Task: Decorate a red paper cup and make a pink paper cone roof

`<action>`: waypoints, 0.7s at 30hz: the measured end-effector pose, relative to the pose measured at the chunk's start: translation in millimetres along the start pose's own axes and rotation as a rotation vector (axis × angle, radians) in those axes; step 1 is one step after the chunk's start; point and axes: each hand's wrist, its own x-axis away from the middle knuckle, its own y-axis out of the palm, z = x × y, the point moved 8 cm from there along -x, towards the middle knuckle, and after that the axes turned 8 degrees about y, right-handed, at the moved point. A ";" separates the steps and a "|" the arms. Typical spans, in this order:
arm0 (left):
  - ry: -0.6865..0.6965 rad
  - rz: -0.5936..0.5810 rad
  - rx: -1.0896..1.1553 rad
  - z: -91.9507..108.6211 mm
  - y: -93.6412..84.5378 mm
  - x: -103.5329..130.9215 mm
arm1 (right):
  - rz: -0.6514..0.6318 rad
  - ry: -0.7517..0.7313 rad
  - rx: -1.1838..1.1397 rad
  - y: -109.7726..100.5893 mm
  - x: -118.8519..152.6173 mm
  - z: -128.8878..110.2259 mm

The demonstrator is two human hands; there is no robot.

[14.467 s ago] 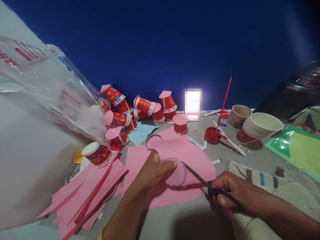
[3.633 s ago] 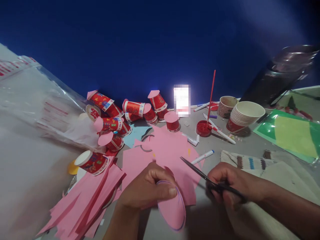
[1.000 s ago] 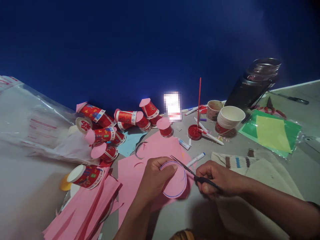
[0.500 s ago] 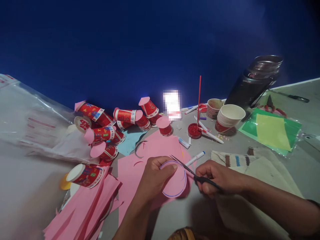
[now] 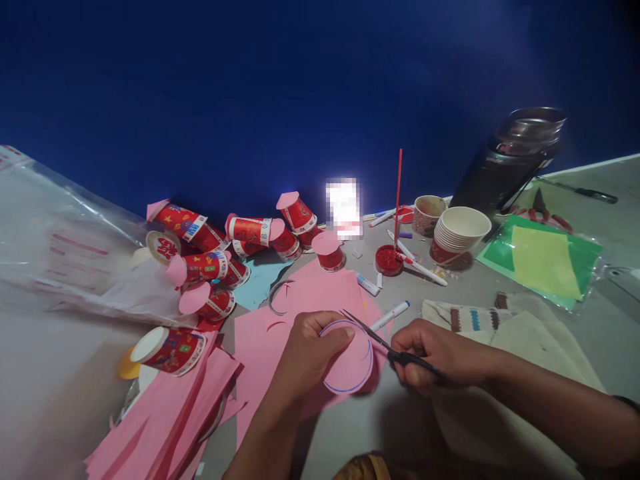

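Observation:
A round pink paper disc with a blue line drawn along its edge is pinched by my left hand, thumb on top. Black-handled scissors sit in my right hand, its fingers wrapped round the handles. Their blades point up and left, lying by the upper right edge of the disc. Beneath lies a large pink paper sheet with a few small marks and scraps on it. A white marker with a blue end rests just behind the scissors.
Several red paper cups with pink discs stand or lie at left. Folded pink paper is front left. Behind are a red paint pot, stacked paper cups and a dark flask. Cloth lies under my right arm.
Almost nothing differs. The view has shifted very slightly; both hands keep their hold on the paper disc and the scissors.

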 end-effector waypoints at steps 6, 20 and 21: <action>-0.018 0.006 0.008 -1.8 0.3 1.7 | -0.009 0.012 -0.024 -0.7 -1.4 4.5; 0.001 -0.005 0.010 0.2 1.8 -0.8 | -0.030 -0.027 -0.031 0.4 -2.2 5.8; -0.006 -0.005 0.014 -1.5 1.4 -0.6 | -0.027 -0.024 -0.029 -0.1 -2.3 6.8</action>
